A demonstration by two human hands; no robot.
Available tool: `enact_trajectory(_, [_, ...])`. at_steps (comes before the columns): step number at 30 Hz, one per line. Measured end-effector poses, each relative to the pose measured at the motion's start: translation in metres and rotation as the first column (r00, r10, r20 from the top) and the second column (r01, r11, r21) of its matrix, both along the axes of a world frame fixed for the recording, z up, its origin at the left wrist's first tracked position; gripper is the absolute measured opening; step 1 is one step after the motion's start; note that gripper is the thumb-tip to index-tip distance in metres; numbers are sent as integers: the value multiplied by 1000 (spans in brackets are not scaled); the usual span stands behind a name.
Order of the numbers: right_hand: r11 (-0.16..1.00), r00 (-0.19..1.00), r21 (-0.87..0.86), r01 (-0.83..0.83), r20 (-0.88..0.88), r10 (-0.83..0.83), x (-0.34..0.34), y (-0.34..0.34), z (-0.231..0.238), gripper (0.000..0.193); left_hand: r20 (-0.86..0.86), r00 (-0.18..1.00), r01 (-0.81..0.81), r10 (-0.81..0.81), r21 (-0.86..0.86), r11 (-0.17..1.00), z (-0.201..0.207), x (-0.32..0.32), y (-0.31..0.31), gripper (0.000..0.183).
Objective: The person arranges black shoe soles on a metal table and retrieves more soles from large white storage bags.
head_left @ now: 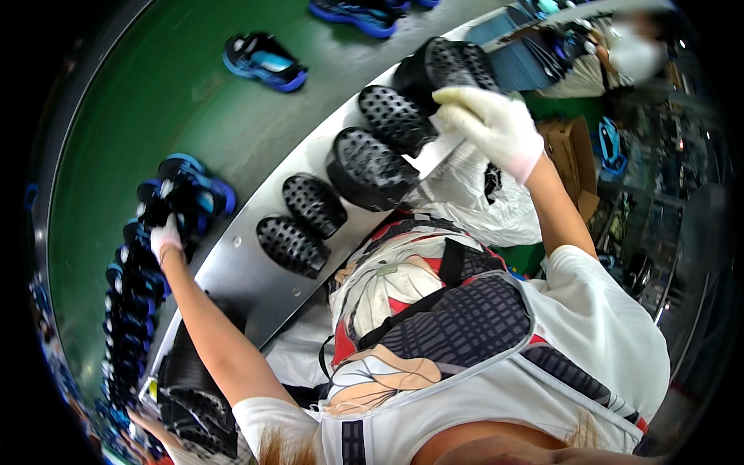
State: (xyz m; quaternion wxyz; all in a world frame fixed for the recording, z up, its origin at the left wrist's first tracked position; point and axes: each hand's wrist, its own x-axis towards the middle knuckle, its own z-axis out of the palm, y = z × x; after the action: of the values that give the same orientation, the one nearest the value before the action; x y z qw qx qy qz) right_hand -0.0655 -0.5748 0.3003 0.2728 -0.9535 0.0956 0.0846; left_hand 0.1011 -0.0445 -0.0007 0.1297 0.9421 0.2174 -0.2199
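Five soles on ledge: black perforated shoe soles sit in a row along the grey metal ledge [232, 271], running from 7 o'clock toward 1 o'clock.
Top sole: black, oval, dotted with small round holes [446, 66]; uppermost in the row, tilted off the ledge.
Right hand: white-gloved [488, 124], at 1 o'clock from frame centre; fingers curled over the lower right edge of the top sole, holding it.
Sole vs. fingers: sole lies up and left of the glove, at about 11 o'clock from the knuckles; fingertips touch its rim.
Other soles: next one [397, 118] just beside the glove's left; then a glossier one [370, 169]; two lower ones [314, 205] and [292, 246].
Left hand: white-gloved [165, 239], at 9 o'clock; fingers closed on a black-and-blue shoe [190, 194].
Shoe stack: more black-and-blue shoes [128, 310] piled below the left hand, toward 8 o'clock.
Belt: green surface [155, 93] carrying a blue shoe [263, 60] at 11 o'clock.
White plastic bag: crumpled [473, 205], under the right forearm.
Co-worker: another person at 1 o'clock, far edge [612, 62].
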Motion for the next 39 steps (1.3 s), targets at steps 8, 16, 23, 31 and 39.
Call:
enact_trajectory(8, [942,982,-282,184,83,-167,-47,-149,-45,27,605,796,-12,25,-25,1000,105,-82,-80,54])
enact_trajectory(16, [922,992,-384,-53,85,92,-47,-156,-89,42,614,776,107,145,-354,929,131,-165,-136,34])
enact_trajectory(23, [938,966,-277,-208,92,241,-50,-161,-70,35,614,785,184,83,-358,916,156,-188,-170,30])
enact_trajectory(31, [990,941,-89,-110,310,132,-39,-115,-6,35,602,773,255,198,-582,772,207,-195,-196,31])
enact_trajectory(39, [605,573,73,-793,429,699,-7,110,20,33,-237,968,-165,87,-854,-493,229,-195,-217,55])
